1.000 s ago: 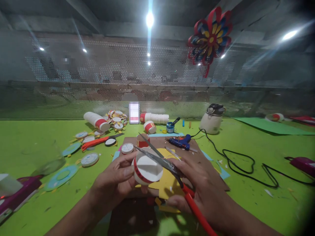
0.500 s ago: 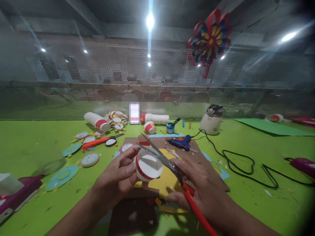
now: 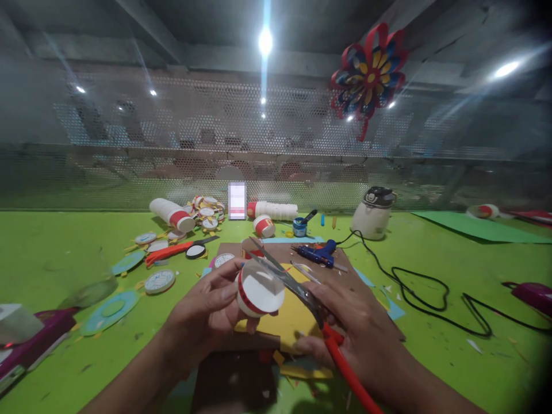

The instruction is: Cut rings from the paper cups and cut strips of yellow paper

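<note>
My left hand [image 3: 206, 319] is closed around a white paper cup [image 3: 259, 292] with a red band, held on its side with the open mouth toward me. My right hand [image 3: 353, 328] grips red-handled scissors [image 3: 297, 287]. Their blades are parted and lie across the cup's rim at its upper right. Under both hands lie a yellow paper sheet [image 3: 293, 319] and a brown board [image 3: 345, 270].
A blue glue gun [image 3: 318, 253] lies on the board, its black cord [image 3: 422, 287] trailing right. More paper cups [image 3: 172, 213], paper discs [image 3: 159, 282], a second pair of scissors [image 3: 172, 251], a small paint pot [image 3: 299, 225] and a white cooker [image 3: 371, 213] sit on the green table [image 3: 56, 253].
The cup has turned slightly in my left hand and the scissor blades have narrowed a little at its rim. Both hands stay in about the same place.
</note>
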Demonstrator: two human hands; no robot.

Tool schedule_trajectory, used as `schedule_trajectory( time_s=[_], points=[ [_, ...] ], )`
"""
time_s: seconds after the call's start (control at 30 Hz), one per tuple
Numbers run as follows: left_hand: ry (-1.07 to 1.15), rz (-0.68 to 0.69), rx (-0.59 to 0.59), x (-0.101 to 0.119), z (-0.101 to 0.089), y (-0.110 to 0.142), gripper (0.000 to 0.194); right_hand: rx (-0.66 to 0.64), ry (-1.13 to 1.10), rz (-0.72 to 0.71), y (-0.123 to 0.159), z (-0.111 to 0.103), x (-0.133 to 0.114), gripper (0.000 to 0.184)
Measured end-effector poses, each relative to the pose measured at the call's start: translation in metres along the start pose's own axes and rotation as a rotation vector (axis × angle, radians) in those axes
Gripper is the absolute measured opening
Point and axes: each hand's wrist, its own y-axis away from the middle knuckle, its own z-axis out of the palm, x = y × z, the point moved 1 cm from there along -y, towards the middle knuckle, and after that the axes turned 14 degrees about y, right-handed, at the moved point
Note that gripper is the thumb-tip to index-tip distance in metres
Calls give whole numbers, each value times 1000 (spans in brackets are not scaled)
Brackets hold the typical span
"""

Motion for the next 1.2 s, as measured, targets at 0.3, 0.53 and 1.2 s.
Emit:
schedule_trajectory(
  time_s=[0.3, 0.53, 1.2],
  points=[
    [43, -70, -46, -3, 5, -1, 30, 16, -2, -21, 1, 1, 1, 53],
    [33, -38, -20, -3, 5, -1, 35, 28, 31, -10, 2, 2, 2, 57],
    [-24, 70, 220, -1, 16, -5, 22, -83, 92, 74, -6, 5, 0, 55]
  ],
)
